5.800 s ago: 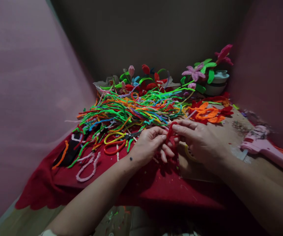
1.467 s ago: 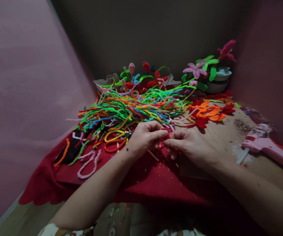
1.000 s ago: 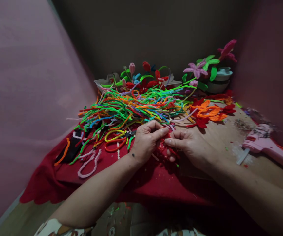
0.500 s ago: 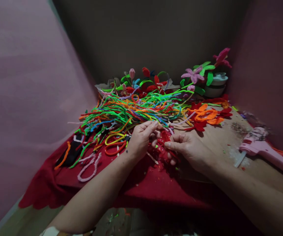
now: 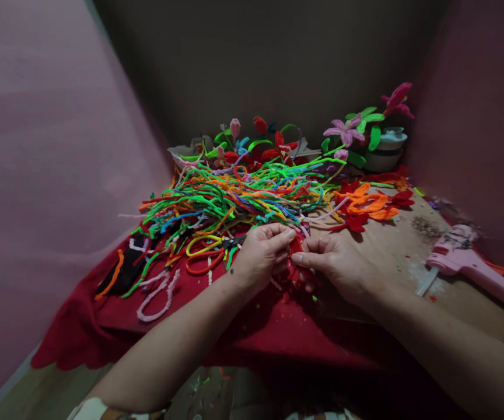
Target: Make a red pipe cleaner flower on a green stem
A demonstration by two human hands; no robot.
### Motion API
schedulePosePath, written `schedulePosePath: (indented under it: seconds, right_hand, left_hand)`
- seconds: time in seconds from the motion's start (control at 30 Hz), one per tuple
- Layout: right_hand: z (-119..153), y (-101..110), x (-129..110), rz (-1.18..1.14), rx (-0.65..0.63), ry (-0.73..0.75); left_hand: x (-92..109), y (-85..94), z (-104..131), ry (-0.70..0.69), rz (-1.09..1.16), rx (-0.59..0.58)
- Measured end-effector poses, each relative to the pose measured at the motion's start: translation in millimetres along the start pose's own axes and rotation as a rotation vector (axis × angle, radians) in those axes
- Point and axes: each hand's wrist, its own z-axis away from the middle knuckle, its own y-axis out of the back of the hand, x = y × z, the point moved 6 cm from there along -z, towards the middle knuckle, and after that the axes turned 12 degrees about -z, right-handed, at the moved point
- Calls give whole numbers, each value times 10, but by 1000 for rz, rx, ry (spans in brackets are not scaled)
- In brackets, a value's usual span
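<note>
At the near edge, the red cloth [image 5: 273, 344] hangs over the front of the counter, with scraps scattered on it toward the middle. Above it the left hand [image 5: 263, 254] and right hand [image 5: 342, 259] meet over a small red fuzzy piece [image 5: 296, 269], which can serve as the clock's centre. Each grip is a narrow thumb-and-finger pinch on that piece, left at its upper end, right just lower at two o'clock; fingers and the like-coloured cloth hide its exact shape. The step in hand looks like shaping or working the piece by fingertip, so the next move probably calls for a steady left pinch and small, light pulls or presses from the right. Between eight and nine lies a pink looped strand [image 5: 170, 296]; between nine and ten, scissors [image 5: 227, 243] run behind the left hand and could get in its way. At three o'clock a pink tool [image 5: 457, 256] rests on a brown board [image 5: 392, 256], well apart. Orange petals [image 5: 368, 203] lie between one and two. At eleven, a tangled pile of strands [image 5: 234, 195] crowds close beyond the hands, likely to snag a reach. Farthest, red flowers [image 5: 280, 146] stand at twelve and a pale pot [image 5: 384, 157] at one.
</note>
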Motion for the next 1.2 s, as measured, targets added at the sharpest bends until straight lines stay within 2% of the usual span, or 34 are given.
schedulePosePath:
  seconds: [0.13, 0.23, 0.33, 0.4, 0.47, 0.53, 0.6, 0.7, 0.77, 0.83, 0.87, 0.93, 1.0, 1.07, 1.2]
  right_hand:
    - [-22, 62, 111, -156, -16, -99]
    - [-79, 142, 99, -208, -1, 8]
    - [-117, 205, 50, -241, 41, 136]
    - [-118, 228, 27, -210, 89, 176]
    - [-101, 240, 2, -127, 147, 208]
    - [-77, 243, -15, -51, 195, 233]
    - [-59, 234, -11, -27, 216, 228]
    - [-44, 208, -17, -72, 204, 225]
    - [-41, 209, -49, -106, 208, 252]
    - [-52, 217, -70, -172, 203, 269]
    - [-62, 223, -72, -220, 194, 271]
    - [-84, 228, -66, -306, 168, 264]
    - [-90, 237, -61, -323, 169, 265]
    - [-77, 242, -59, -283, 191, 265]
    - [-40, 222, -68, -244, 212, 262]
  left_hand:
    - [52, 89, -37, -73, -100, 9]
    - [80, 144, -42, -41, -220, -12]
    - [85, 95, -5, 30, -398, -109]
    - [108, 62, 25, 3, -525, -105]
    - [183, 53, 55, -157, -685, 2]
    - [272, 34, 120, -403, -888, 145]
    - [297, -12, 191, -594, -1068, 222]
    - [289, -34, 229, -675, -1111, 233]
    - [309, 21, 213, -609, -955, 264]
    - [282, 96, 161, -445, -699, 280]
    - [238, 108, 126, -343, -570, 252]
    - [115, 58, 61, -152, -369, 122]
    - [8, -36, 29, -26, -258, -24]
    - [-53, -97, 18, 30, -198, -97]
    - [-83, -137, 18, 40, -204, -117]
